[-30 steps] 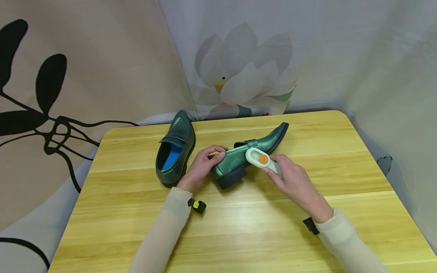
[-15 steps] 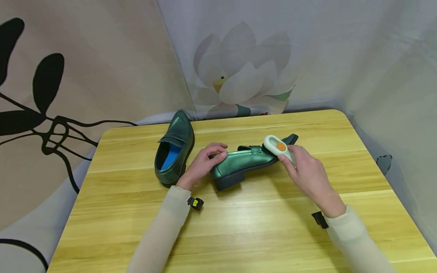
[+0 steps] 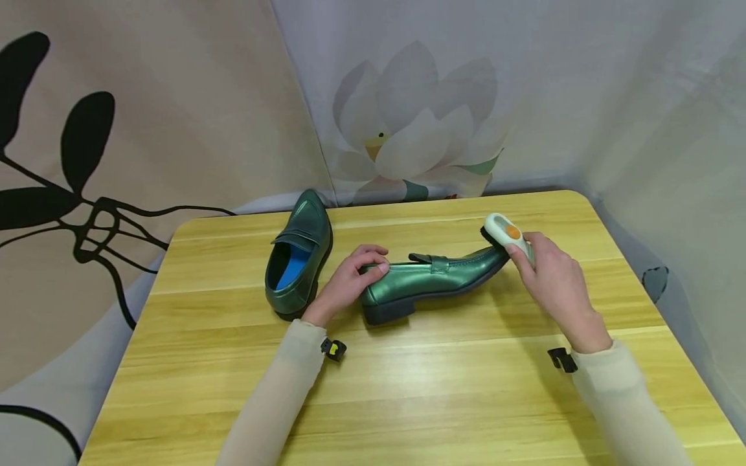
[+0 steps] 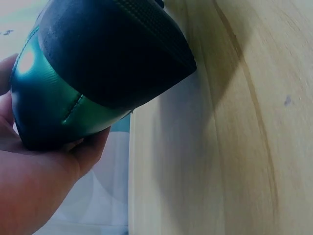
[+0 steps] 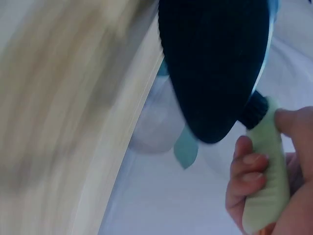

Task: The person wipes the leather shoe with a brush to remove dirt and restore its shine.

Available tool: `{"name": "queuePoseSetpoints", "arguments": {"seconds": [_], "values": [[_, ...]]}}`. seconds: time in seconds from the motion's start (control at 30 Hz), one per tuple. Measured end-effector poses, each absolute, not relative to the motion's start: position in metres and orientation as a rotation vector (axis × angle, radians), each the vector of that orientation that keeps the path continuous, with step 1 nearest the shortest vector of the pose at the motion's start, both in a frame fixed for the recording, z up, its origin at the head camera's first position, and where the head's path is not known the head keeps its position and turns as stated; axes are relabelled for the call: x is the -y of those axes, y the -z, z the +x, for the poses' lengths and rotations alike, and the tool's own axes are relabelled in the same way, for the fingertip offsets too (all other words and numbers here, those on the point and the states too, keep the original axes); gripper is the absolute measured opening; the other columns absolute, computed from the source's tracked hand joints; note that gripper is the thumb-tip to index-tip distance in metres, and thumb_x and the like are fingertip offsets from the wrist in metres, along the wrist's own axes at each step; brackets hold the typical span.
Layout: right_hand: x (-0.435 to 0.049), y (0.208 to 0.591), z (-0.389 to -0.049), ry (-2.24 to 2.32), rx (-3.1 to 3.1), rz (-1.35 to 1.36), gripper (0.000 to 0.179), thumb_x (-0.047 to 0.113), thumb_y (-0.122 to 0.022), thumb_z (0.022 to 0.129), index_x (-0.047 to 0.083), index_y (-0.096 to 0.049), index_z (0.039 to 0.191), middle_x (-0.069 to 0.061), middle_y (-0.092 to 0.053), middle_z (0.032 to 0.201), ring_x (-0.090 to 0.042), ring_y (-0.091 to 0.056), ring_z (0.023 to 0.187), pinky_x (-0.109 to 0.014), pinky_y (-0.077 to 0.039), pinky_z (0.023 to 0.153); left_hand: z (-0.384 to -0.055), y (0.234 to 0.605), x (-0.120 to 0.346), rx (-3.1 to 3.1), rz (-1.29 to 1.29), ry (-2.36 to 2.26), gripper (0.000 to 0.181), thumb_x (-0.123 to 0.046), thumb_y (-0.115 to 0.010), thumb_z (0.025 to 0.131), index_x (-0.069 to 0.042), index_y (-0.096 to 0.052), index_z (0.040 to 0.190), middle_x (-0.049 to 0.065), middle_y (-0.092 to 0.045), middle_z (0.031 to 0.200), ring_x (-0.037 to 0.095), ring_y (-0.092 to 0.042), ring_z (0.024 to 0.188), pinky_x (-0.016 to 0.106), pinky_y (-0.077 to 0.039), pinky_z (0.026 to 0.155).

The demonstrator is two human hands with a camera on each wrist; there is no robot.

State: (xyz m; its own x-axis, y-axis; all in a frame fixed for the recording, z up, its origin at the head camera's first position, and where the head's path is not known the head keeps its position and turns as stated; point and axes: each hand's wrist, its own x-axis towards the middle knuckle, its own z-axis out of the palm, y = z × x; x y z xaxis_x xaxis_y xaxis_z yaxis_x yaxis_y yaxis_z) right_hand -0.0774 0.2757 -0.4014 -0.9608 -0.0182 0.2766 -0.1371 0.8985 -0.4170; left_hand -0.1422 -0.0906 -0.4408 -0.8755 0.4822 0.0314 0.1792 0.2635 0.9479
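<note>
A shiny green loafer [image 3: 419, 279] is held by its heel end in my left hand [image 3: 352, 278], thumb on the outer side of the collar. In the left wrist view the loafer's dark heel [image 4: 117, 54] faces the camera. My right hand [image 3: 556, 278] grips a pale shoe brush [image 3: 508, 234] with an orange spot and dark bristles. The brush touches the loafer's toe. In the right wrist view the bristles [image 5: 254, 110] meet the toe's edge beside the dark sole [image 5: 210, 63]. A second green loafer [image 3: 298, 259] with a blue insole stands left of my left hand.
The wooden table [image 3: 408, 388] lies beneath both shoes, its far edge just behind them. A pale curtain [image 3: 233, 116] with a flower and dark leaf print hangs behind and around the table.
My right hand has moved the brush right and away along the loafer, from its side to its toe. The held loafer has turned so its toe end sits lower; my left hand keeps its place.
</note>
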Motion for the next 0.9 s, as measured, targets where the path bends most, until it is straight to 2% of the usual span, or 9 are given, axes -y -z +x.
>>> {"name": "queuePoseSetpoints", "arguments": {"seconds": [0.13, 0.3, 0.5, 0.6, 0.9], "values": [[-0.26, 0.404, -0.066, -0.65, 2.792, 0.241, 0.044, 0.031, -0.059, 0.107, -0.007, -0.057, 0.131, -0.021, -0.066, 0.105, -0.034, -0.061, 0.075, -0.055, -0.051, 0.064, -0.143, 0.443, 0.091, -2.29, 0.574, -1.664, 0.022, -0.022, -0.061, 0.106, -0.003, -0.071, 0.11, 0.012, -0.054, 0.144, 0.033, -0.044, 0.139, 0.055, -0.029, 0.118], [-0.251, 0.409, -0.053, -0.622, 2.742, 0.37, 0.042, 0.022, -0.069, 0.101, -0.006, -0.057, 0.13, -0.021, -0.068, 0.11, -0.034, -0.066, 0.079, -0.054, -0.054, 0.063, -0.144, 0.444, 0.089, -2.313, 0.557, -1.66, 0.023, -0.022, -0.06, 0.106, -0.003, -0.071, 0.11, 0.013, -0.055, 0.144, 0.033, -0.045, 0.139, 0.054, -0.029, 0.119], [-0.267, 0.414, -0.052, -0.619, 2.726, 0.26, 0.041, 0.025, -0.067, 0.103, -0.005, -0.058, 0.13, -0.023, -0.067, 0.109, -0.035, -0.064, 0.079, -0.057, -0.052, 0.062, -0.146, 0.444, 0.087, -2.33, 0.543, -1.643, 0.025, -0.023, -0.058, 0.107, -0.003, -0.071, 0.113, 0.013, -0.055, 0.144, 0.032, -0.045, 0.139, 0.054, -0.029, 0.119], [-0.282, 0.415, -0.058, -0.626, 2.713, 0.174, 0.041, 0.026, -0.065, 0.104, -0.007, -0.059, 0.129, -0.023, -0.066, 0.104, -0.035, -0.06, 0.073, -0.056, -0.049, 0.06, -0.145, 0.444, 0.087, -2.321, 0.534, -1.646, 0.025, -0.023, -0.058, 0.107, -0.003, -0.071, 0.113, 0.012, -0.054, 0.144, 0.032, -0.044, 0.139, 0.054, -0.028, 0.119], [-0.31, 0.406, -0.08, -0.665, 2.798, 0.051, 0.052, 0.038, -0.052, 0.109, -0.01, -0.059, 0.13, -0.014, -0.057, 0.077, -0.026, -0.048, 0.057, -0.039, -0.036, 0.051, -0.144, 0.446, 0.088, -2.31, 0.543, -1.674, 0.024, -0.021, -0.058, 0.107, -0.001, -0.071, 0.113, 0.015, -0.054, 0.144, 0.034, -0.044, 0.14, 0.055, -0.027, 0.12]]}}
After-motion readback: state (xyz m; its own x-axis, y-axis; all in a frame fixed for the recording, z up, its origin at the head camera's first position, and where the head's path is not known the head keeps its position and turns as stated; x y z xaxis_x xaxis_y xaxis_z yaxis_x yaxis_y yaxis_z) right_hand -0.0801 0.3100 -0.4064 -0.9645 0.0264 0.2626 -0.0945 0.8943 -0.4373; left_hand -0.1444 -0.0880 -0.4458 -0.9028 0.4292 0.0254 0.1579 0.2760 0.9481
